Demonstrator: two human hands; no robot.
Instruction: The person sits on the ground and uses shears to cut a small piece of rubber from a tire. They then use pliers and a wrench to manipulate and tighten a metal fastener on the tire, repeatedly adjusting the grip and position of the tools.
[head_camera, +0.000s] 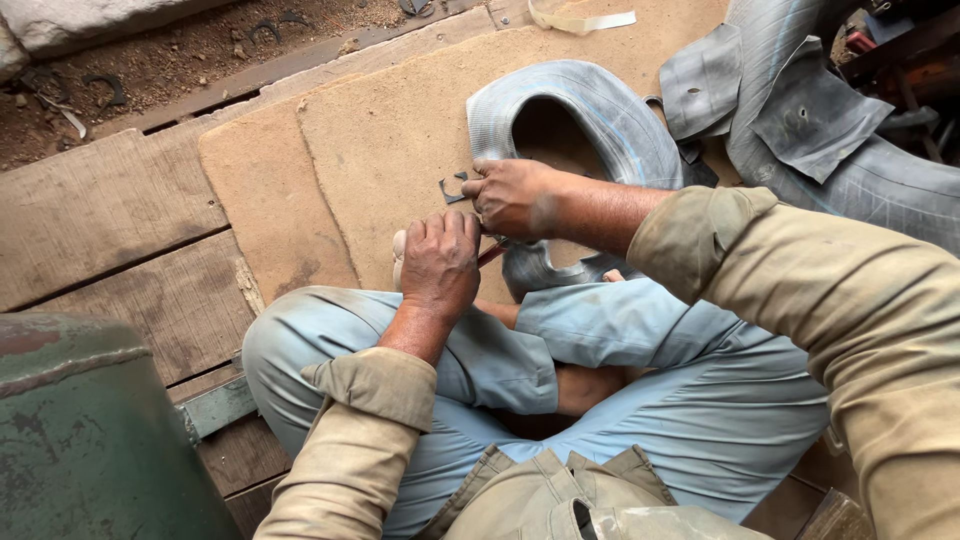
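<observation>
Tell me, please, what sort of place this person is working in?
Probably a tyre or tube repair workshop: a grey inner tube lies under the right hand, cut rubber patches are piled nearby, and the worn boards border bare dirt.

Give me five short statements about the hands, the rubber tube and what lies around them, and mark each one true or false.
1. The right hand rests on the grey rubber tube. True.
2. The left hand is raised high above the lap. False: it is down by the knees, close beside the right hand.
3. The person sits cross-legged on a tan board. True.
4. Small dark rubber scraps lie on the board just left of the right hand. True.
5. The green metal drum stands at the upper right. False: it is at the lower left.
</observation>
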